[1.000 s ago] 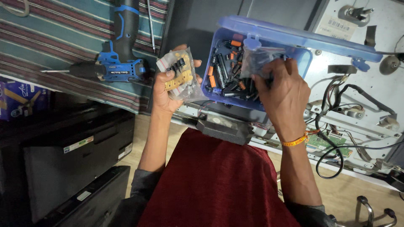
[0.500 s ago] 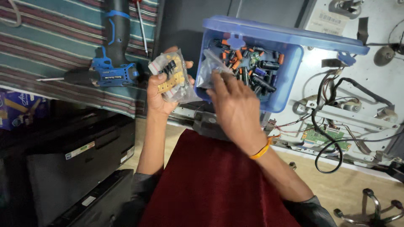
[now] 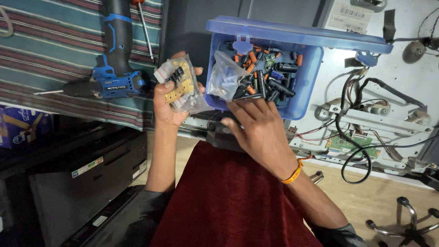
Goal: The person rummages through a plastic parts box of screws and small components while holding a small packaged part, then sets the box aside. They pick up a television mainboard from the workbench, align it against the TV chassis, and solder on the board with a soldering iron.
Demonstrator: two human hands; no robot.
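Left hand [image 3: 167, 103] grips parts bag [image 3: 180, 87]; right hand [image 3: 258, 132], fingers spread, touches blue box [image 3: 302, 98].

A blue plastic parts box [image 3: 305, 98] with its lid [image 3: 292, 34] hinged open holds loose capacitors [image 3: 270, 82] and a clear bag [image 3: 224, 75]. At the box's near wall the right hand [image 3: 260, 132] lies with its fingertips over the rim, touching the capacitors. Just left of the box, the left hand [image 3: 167, 103] grips a clear bag of components [image 3: 180, 84]. Farther left of the box a blue cordless drill [image 3: 114, 59] lies on striped cloth [image 3: 50, 50]. To the right of the box, black cables [image 3: 361, 137] cross an opened white chassis [image 3: 388, 105].
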